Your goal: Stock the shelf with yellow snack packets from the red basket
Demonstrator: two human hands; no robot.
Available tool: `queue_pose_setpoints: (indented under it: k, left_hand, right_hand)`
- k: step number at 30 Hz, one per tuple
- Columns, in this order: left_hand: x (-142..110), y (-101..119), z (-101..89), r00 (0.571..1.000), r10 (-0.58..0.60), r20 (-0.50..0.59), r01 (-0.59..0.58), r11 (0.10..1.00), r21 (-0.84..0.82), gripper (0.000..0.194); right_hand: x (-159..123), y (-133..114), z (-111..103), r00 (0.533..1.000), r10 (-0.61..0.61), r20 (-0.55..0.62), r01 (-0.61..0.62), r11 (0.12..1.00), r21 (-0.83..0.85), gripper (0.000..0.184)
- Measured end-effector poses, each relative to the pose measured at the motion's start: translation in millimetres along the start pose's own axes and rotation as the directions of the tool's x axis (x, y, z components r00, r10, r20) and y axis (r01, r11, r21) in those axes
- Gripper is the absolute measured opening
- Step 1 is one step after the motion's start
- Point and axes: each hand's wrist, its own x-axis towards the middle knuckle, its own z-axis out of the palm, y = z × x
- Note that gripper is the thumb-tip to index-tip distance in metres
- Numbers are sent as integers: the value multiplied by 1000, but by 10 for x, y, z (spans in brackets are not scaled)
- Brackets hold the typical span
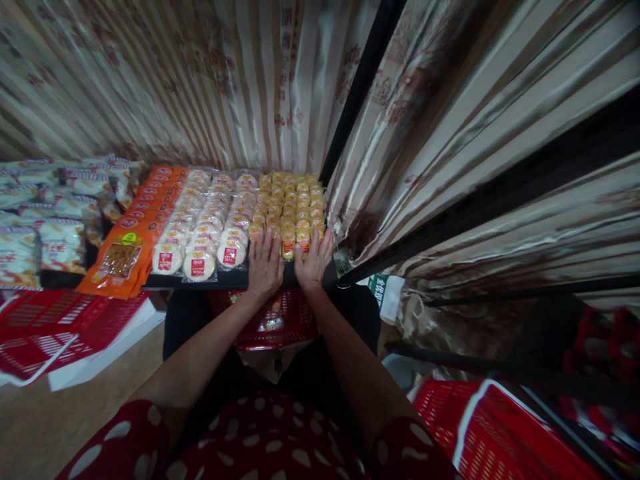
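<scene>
Small yellow-wrapped snack packs (290,207) stand in tight rows at the right end of the black shelf (173,283). My left hand (265,263) rests with outstretched fingers against the front left of these rows. At their front right corner, my right hand (313,262) touches the packs, fingers extended and thumb apart. Between the two hands a few front packs show; those under the fingers are hidden. Beside my left hand lie overlapping rows of round white crackers (233,247) in clear wrappers with red labels.
Farther left are orange flat packets (123,257) and white snack bags (63,243). A pleated curtain (225,87) hangs behind, with a black post (363,87) at the corner. Red baskets stand low at the left (75,327), between my knees (295,320) and at the right (500,433).
</scene>
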Motion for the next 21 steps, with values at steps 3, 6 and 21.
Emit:
queue_pose_setpoints:
  k: [3, 6, 21]
  left_hand:
    - [-143, -102, -154, 998, 63, 32, -62, 998, -27, 53]
    - [-210, -205, -271, 988, 118, 100, -118, 993, 2, 53]
    - [-178, -311, -341, 942, 234, 240, -274, 950, 148, 52]
  right_hand:
    - [-14, -9, -16, 1000, -8, 13, 8, 1000, 5, 61]
    - [-29, -27, -28, 999, -31, 29, 32, 999, -28, 61]
    - [-93, -42, -96, 997, -13, 74, 17, 998, -55, 62]
